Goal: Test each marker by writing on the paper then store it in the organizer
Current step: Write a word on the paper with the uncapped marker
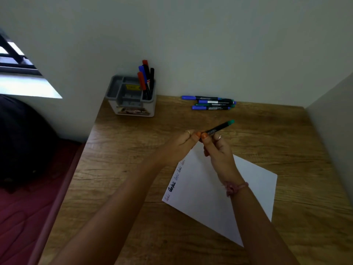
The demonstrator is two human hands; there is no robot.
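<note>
The right hand (219, 150) pinches a black marker (217, 129) between thumb and curled fingers; its barrel slants up and to the right, ending in a green end cap (231, 122). The left hand (179, 145) meets it at the near end, fingers curled and thumb pressed toward the right thumb; what it grips there is hidden, so whether it holds the marker's cap cannot be told. Both hands hover over the top corner of a white sheet of paper (254, 180), which lies askew on the table (133, 159), with a few scribbled test words (172, 186) along its left edge.

The table is wood-grain laminate, brown with darker streaks. At the back, just by the wall, a loose cluster of markers (210, 103) lies flat, black barrels with blue and green caps, touching one another. To the left, in the corner, stands a grey plastic organizer (118, 92) with several compartments; its right rear one holds upright markers (146, 79) with red, blue and black caps. A pink braided band (236, 187) circles the right wrist. A dark red mattress (23, 207) lies left of the table.
</note>
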